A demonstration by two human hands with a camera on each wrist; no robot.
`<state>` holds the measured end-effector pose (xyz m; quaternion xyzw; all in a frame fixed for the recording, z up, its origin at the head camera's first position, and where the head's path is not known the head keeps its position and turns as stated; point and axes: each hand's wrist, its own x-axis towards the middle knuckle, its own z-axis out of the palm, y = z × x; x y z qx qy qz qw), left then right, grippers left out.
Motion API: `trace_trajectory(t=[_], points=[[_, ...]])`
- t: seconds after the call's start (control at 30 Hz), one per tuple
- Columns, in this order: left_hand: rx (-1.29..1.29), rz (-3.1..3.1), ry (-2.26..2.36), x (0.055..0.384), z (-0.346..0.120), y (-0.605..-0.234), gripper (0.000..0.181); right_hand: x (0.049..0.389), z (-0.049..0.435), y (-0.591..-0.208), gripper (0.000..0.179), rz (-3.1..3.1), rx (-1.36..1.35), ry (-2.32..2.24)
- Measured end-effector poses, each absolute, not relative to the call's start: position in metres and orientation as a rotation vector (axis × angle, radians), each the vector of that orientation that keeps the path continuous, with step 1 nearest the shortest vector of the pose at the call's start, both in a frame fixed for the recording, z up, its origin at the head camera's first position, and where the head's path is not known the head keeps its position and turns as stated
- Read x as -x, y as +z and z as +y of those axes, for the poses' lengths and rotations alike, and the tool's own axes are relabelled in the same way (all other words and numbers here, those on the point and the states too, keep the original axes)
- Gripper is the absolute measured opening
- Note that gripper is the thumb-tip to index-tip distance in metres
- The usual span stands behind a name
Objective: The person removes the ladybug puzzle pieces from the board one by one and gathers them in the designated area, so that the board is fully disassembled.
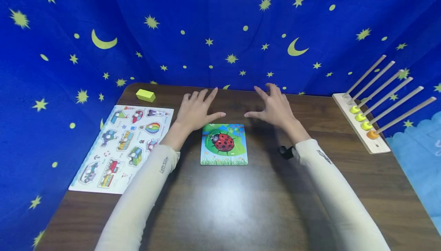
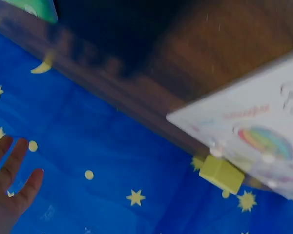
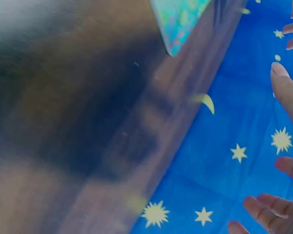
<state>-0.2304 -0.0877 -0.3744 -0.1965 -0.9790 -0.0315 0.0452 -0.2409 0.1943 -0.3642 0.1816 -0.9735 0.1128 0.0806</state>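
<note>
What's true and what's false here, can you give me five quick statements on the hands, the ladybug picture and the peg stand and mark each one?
1. The left hand and the right hand hold nothing. True.
2. The peg stand bears an orange ring. True.
3. The peg stand is on the person's left. False: it is on the right.
4. The ladybug picture lies on the table. True.
5. The ladybug picture touches the peg stand. False: they are well apart.

The table [image 1: 268, 197] bears a yellow block [image 1: 146, 95] and pegged stand [image 1: 356, 124].
</note>
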Motion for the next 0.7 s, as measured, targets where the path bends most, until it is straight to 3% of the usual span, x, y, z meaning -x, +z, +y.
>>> trace_trajectory(t=[0.7], points=[[0.761,-2.969,0.024,0.191,-0.072,-0.419,0.086,0.205,0.186,-0.406,0.085,-2.949,-0.722,0.447]])
